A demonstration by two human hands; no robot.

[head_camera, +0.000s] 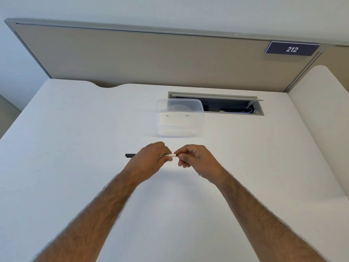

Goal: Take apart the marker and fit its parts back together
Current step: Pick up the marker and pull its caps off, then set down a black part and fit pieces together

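Two bare hands hold a marker level over the white desk, just below the middle of the frame

The left hand [150, 157] is wrapped tight round the marker [169, 155], whose dark end pokes out to the left of the fist while a short white stretch shows between the two hands; the right hand [192, 157] has its thumb and fingertips pinched together on the marker's right end, though what part it grips is hidden. Above them, centre frame, a clear plastic container [179, 118] sits on the desk [75, 148], overlapping the left end of an open cable hatch [232, 104]. A plate reading 212 [291, 49] hangs on the partition at upper right
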